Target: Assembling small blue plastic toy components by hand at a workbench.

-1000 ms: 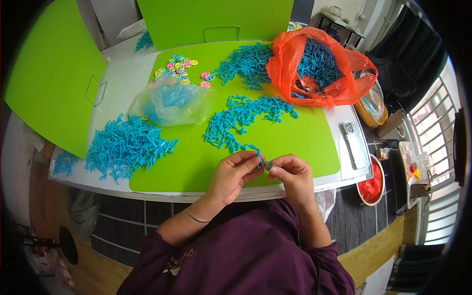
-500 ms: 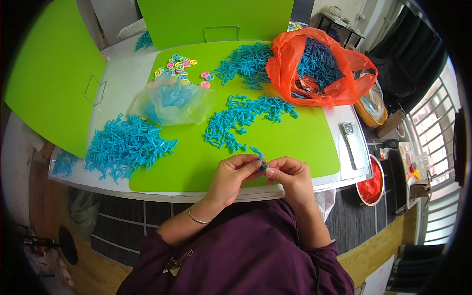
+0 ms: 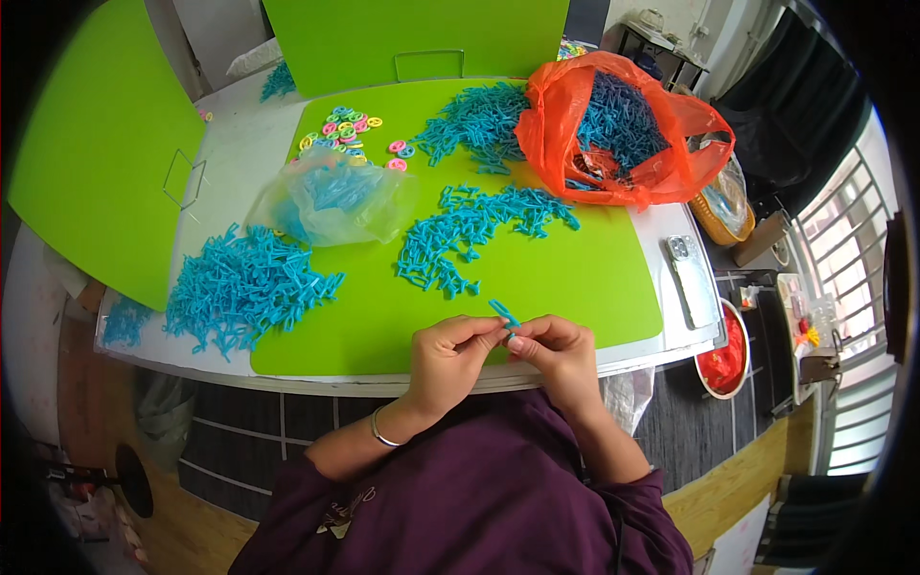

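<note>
Blue pc (image 3: 507,317), lower end unclear btwn fingertips (image 3: 520,345)

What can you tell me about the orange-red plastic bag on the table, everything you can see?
The orange-red bag looks like thin, slightly see-through, crinkled plastic. It sits open and slumped at the far right of the green board, its right side reaching past it over the white tabletop. A handle loop spreads at its right. Inside are many small dark blue pieces. A loose blue pile meets its left side. Neither the left hand nor the right hand touches it.
</note>
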`<state>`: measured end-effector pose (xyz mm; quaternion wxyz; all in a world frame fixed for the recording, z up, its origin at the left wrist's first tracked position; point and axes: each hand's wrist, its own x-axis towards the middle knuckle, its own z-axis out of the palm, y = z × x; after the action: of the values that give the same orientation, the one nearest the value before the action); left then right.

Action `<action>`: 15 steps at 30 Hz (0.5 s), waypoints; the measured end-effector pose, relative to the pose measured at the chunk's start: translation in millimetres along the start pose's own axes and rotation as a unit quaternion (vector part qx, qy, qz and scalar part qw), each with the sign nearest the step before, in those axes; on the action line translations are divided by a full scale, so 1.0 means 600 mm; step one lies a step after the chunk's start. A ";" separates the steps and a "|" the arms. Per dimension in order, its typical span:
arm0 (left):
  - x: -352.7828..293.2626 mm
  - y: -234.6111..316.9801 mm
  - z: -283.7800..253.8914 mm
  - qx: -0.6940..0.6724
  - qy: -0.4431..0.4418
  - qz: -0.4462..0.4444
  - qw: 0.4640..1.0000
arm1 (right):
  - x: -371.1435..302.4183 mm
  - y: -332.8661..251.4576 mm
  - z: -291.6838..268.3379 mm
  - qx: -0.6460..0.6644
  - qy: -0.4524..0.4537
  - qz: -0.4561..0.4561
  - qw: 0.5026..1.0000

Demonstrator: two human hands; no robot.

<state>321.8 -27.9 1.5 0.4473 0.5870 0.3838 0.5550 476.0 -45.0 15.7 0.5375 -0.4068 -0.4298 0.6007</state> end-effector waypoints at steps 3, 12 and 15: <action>0.001 -0.003 0.004 0.017 -0.005 0.037 0.999 | -0.004 0.000 0.007 -0.042 0.031 -0.058 0.997; 0.014 0.006 -0.012 -0.202 -0.032 -0.126 0.971 | 0.050 -0.041 -0.025 -0.204 -0.074 -0.046 0.975; 0.011 -0.004 -0.015 -0.224 -0.032 -0.125 0.966 | 0.132 -0.050 -0.060 -0.547 -0.038 -0.245 0.800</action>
<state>313.3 -20.0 1.2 0.6453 0.4362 0.3057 0.5476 511.9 38.4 31.6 0.3382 -0.4909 -0.7924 0.1295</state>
